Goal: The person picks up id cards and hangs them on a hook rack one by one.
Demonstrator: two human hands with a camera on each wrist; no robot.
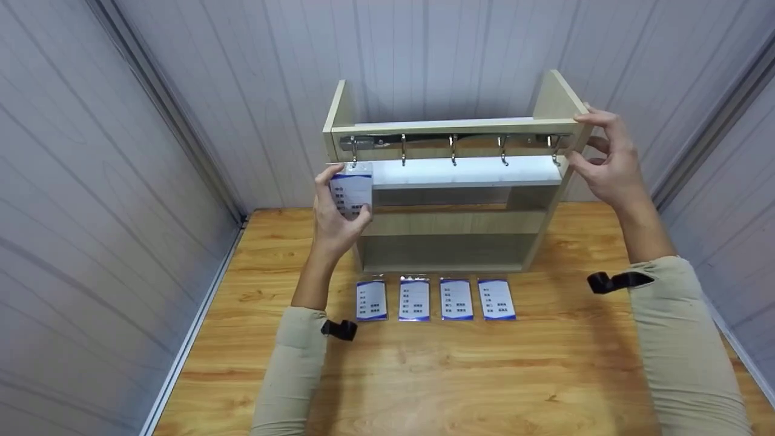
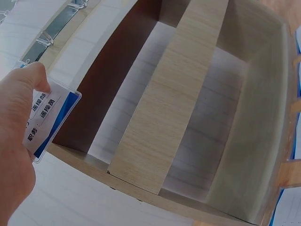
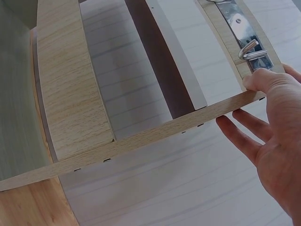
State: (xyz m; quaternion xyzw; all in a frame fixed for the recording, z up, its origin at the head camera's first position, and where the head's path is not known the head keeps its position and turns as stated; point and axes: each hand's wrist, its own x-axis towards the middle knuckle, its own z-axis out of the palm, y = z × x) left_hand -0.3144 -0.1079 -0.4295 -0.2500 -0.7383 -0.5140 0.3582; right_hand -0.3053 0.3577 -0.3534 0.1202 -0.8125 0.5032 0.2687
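My left hand point(image 1: 336, 223) pinches a white and blue badge card point(image 1: 354, 189) by its edges, fingers at the top and thumb near the bottom. The card's clear top edge is at the leftmost metal hook point(image 1: 354, 154); I cannot tell whether the hook passes through it. In the left wrist view, printed text shows on the badge card point(image 2: 52, 115). On the other side, my right hand point(image 1: 614, 166) grips the side panel of a light wooden shelf point(image 1: 454, 223). In the right wrist view, its thumb is on the front edge point(image 3: 230, 104), with fingers on the outer side.
A metal rail with several hooks point(image 1: 453, 151) runs across the shelf's upper front board. Several more badge cards point(image 1: 415, 300) lie in a row on the wooden table point(image 1: 424, 375) before the shelf. Pale panelled walls point(image 1: 242, 91) enclose the back and sides.
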